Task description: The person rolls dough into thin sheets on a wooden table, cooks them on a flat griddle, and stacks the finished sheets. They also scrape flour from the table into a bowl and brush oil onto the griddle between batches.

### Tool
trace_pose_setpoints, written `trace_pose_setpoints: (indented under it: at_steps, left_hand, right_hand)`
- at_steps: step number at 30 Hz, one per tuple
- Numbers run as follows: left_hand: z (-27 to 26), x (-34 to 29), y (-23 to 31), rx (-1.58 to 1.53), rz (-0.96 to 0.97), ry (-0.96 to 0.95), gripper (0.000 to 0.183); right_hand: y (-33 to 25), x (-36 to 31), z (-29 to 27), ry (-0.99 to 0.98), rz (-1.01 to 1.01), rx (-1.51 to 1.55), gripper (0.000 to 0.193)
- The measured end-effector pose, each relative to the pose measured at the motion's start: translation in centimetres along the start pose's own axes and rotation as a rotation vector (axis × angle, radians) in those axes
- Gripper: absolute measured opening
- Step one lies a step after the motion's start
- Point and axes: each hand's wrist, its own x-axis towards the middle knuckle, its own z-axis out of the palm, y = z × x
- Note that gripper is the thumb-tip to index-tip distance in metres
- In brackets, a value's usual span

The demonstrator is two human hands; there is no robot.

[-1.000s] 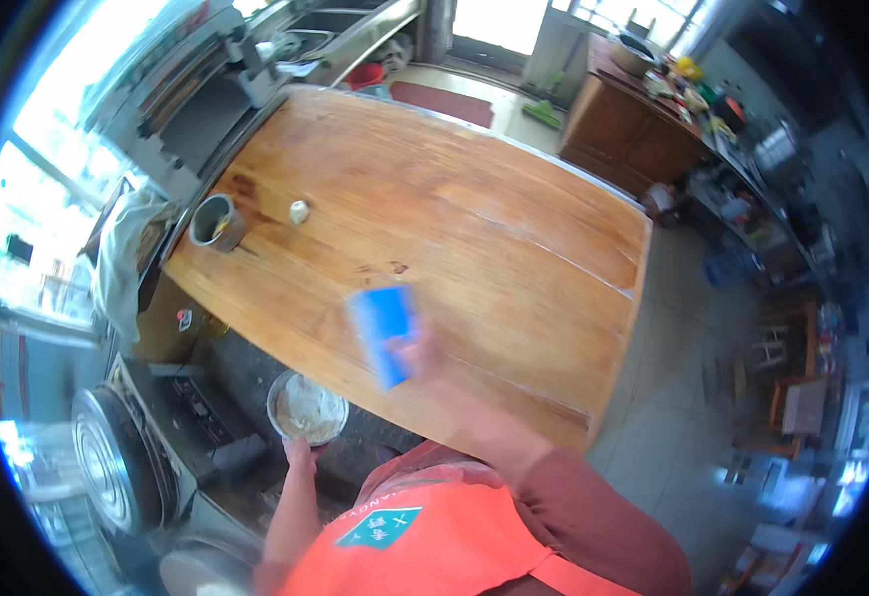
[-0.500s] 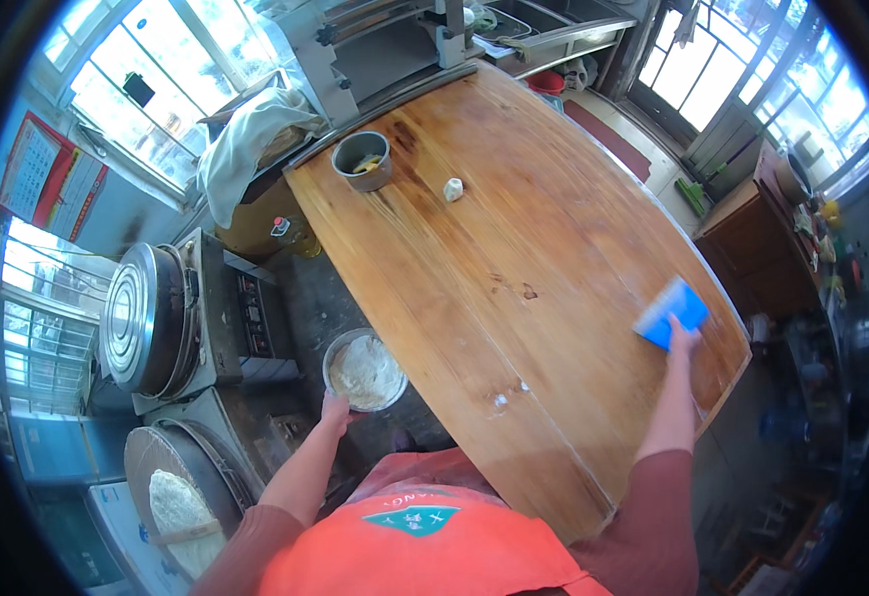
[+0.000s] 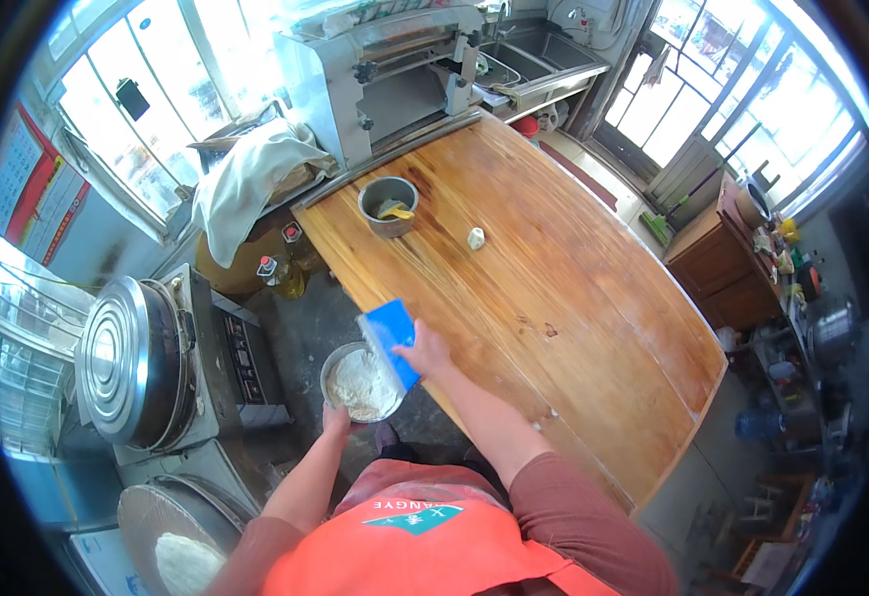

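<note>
My left hand [image 3: 337,419] grips the rim of a round metal bowl [image 3: 399,405] on its near left side. White flour [image 3: 359,383] lies heaped in the bowl, which is held beside the table's left edge. My right hand [image 3: 427,352] is closed around a flat blue scraper [image 3: 392,326] with a pale grey edge. That edge is over the right side of the bowl, at the table's edge; whether it touches the flour I cannot tell. On the wooden table [image 3: 593,338], a small white lump of dough [image 3: 476,238] sits farther back.
A grey pot [image 3: 387,211] with a yellow-handled utensil stands at the table's far left. Behind it is a metal roller machine [image 3: 385,89]. Left of me are a lidded round pan [image 3: 121,358] and a pan holding dough [image 3: 188,564]. An oil bottle [image 3: 283,278] stands by the table.
My right hand has carried the blue scraper from the table's right side leftward to the bowl. My left hand still holds the bowl in nearly the same place. The view has shifted slightly.
</note>
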Motion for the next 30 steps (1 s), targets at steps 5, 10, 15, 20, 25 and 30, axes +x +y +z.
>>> trace_pose_setpoints:
  at_steps: [5, 10, 15, 20, 25, 30]
  left_hand:
    - [-4.9, -0.8, 4.0, 0.002, 0.148, -0.039, 0.051]
    - [-5.8, -4.2, 8.4, 0.065, 0.252, -0.171, 0.054]
    - [3.4, -5.1, 10.4, 0.113, 0.229, -0.418, 0.052]
    - [12.5, -5.7, 9.0, 0.05, 0.111, -0.517, 0.048]
    - [14.2, -6.6, 8.9, 0.444, 0.391, -0.281, 0.07]
    - [15.2, -7.7, 18.1, 0.378, 0.987, -0.399, 0.062]
  right_hand:
    - [-2.9, -6.2, 1.1, 0.274, 0.0, 0.314, 0.057]
    - [-4.0, -12.4, -6.6, 0.546, -0.055, 0.585, 0.033]
    - [-3.8, -15.1, -11.8, 0.64, -0.072, 0.628, 0.024]
    - [-0.5, -14.1, -13.4, 0.651, -0.057, 0.787, 0.024]
    - [2.5, -12.6, -14.9, 0.577, -0.043, 0.868, 0.024]
    - [2.9, -11.1, -16.5, 0.481, -0.118, 0.738, 0.018]
